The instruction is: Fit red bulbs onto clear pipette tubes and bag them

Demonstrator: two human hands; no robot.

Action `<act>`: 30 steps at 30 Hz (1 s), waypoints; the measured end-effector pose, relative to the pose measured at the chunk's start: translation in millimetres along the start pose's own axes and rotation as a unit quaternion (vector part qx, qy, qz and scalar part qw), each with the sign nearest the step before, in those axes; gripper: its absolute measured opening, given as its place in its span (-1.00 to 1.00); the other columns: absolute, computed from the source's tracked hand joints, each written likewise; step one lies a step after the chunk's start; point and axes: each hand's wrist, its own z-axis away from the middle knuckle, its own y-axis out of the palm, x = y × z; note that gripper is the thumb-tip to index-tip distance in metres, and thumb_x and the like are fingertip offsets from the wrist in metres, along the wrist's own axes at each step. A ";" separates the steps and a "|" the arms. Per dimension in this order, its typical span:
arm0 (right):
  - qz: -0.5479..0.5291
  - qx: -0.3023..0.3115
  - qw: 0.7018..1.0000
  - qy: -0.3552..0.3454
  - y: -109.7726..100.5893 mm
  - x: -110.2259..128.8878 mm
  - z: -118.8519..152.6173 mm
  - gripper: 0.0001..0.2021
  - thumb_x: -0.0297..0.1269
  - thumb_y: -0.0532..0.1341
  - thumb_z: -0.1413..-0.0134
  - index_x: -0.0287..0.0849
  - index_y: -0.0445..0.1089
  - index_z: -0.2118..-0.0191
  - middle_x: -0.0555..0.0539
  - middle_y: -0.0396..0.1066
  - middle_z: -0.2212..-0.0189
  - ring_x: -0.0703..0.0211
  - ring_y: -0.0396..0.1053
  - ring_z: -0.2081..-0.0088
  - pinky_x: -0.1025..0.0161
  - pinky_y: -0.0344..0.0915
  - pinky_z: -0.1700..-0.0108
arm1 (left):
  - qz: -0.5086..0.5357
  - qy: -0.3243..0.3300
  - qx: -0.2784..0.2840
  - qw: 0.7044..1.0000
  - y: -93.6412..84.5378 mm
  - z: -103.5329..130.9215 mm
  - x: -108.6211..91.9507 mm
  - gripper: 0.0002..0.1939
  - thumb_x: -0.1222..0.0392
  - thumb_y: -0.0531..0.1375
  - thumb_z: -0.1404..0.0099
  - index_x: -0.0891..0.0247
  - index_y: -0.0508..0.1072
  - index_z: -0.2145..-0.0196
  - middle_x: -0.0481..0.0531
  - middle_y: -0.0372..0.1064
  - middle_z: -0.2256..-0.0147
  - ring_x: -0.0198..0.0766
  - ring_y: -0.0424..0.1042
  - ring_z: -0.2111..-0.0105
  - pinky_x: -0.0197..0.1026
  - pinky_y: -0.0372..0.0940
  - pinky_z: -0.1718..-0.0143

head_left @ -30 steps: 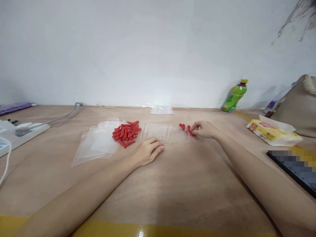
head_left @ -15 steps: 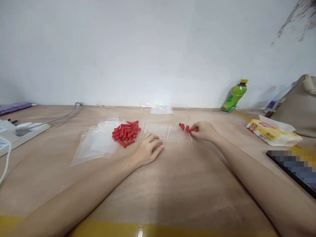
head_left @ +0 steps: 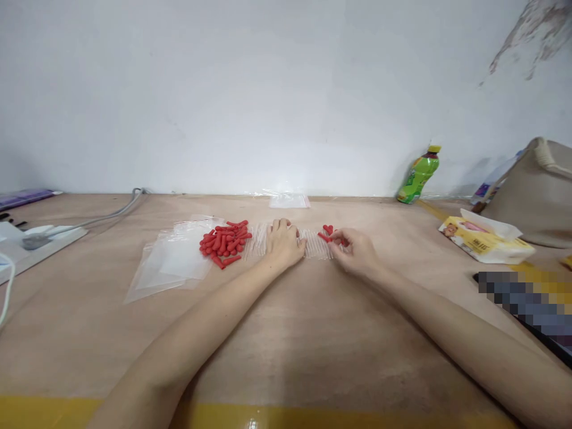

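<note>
A row of thin clear tubes point(head_left: 316, 243) lies side by side across the middle of the table. My left hand point(head_left: 285, 243) rests palm down over the row, fingers laid out on the tubes and thumb apart. At the row's right end, my right hand point(head_left: 356, 253) has its fingers curled in a pinch around a red rubber bulb point(head_left: 344, 242), partly hidden by the fingers. A few more red bulbs point(head_left: 328, 229) lie just left of those fingertips. Left of the tubes sits a heap of red rubber bulbs point(head_left: 226, 243), close to several clear zip bags point(head_left: 174, 253).
Against the wall lies another clear bag point(head_left: 288, 201). To the right are a green bottle point(head_left: 419, 176), a yellow tissue pack point(head_left: 487, 241), a beige bag point(head_left: 531, 196) and a dark, pixelated device point(head_left: 527, 310). A white power strip point(head_left: 58, 238) with cables is at left.
My left hand has slid right and away from me, onto the middle of the tubes. The right hand has shifted slightly left and nearer to me. The view has turned slightly.
</note>
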 end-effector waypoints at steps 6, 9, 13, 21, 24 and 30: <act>-0.026 0.093 0.986 -0.137 4.1 14.9 29.7 -0.91 -0.40 0.14 0.11 -0.14 0.32 0.38 -0.04 0.34 0.46 0.16 0.26 0.38 0.19 0.21 0.27 | -0.027 -0.046 0.046 0.997 8.6 -13.4 -6.6 -0.80 0.13 0.17 -0.07 0.34 0.46 0.48 0.23 0.26 0.26 0.01 0.16 0.16 0.03 0.08 0.16; -0.019 0.125 0.980 -0.153 2.7 13.9 31.2 -0.88 -0.42 0.16 0.13 -0.13 0.32 0.37 -0.03 0.34 0.44 0.15 0.24 0.36 0.16 0.19 0.24 | -0.044 -0.035 0.059 0.997 9.3 -16.0 -10.0 -0.80 0.18 0.14 -0.09 0.40 0.46 0.48 0.28 0.25 0.27 0.05 0.15 0.16 0.03 0.09 0.17; 0.000 0.126 0.980 -0.151 6.5 15.5 30.8 -0.82 -0.31 0.22 0.13 -0.13 0.36 0.30 -0.05 0.34 0.39 0.14 0.25 0.31 0.14 0.17 0.20 | -0.039 -0.011 0.057 0.998 4.3 -16.5 -14.9 -0.79 0.22 0.10 -0.15 0.45 0.44 0.43 0.31 0.25 0.26 0.06 0.15 0.15 0.03 0.11 0.17; -0.004 0.099 0.988 -0.120 19.8 21.6 33.4 -0.83 -0.25 0.12 -0.07 -0.10 0.43 0.28 -0.05 0.31 0.42 0.20 0.27 0.37 0.21 0.21 0.28 | 0.095 0.114 0.056 0.987 -34.9 27.6 25.4 -0.87 0.26 -0.04 -0.31 0.31 0.27 0.34 0.06 0.30 0.39 -0.23 0.28 0.37 -0.20 0.22 0.37; -0.036 0.077 0.990 -0.111 19.3 30.1 32.7 -0.85 -0.32 0.10 -0.08 -0.15 0.40 0.29 -0.05 0.31 0.41 0.23 0.27 0.39 0.25 0.24 0.32 | 0.087 0.168 0.080 0.979 -48.2 55.8 47.4 -0.83 0.20 -0.06 -0.33 0.27 0.27 0.31 0.02 0.31 0.41 -0.27 0.32 0.42 -0.24 0.24 0.40; -0.055 0.076 0.987 -0.132 22.6 41.9 33.2 -0.79 -0.37 0.05 -0.12 -0.16 0.36 0.16 -0.08 0.34 0.33 0.24 0.31 0.34 0.26 0.29 0.27 | 0.113 0.227 0.044 0.966 -46.1 76.4 59.6 -0.69 0.38 -0.05 -0.30 0.26 0.25 0.02 0.08 0.36 0.19 -0.30 0.38 0.26 -0.27 0.31 0.29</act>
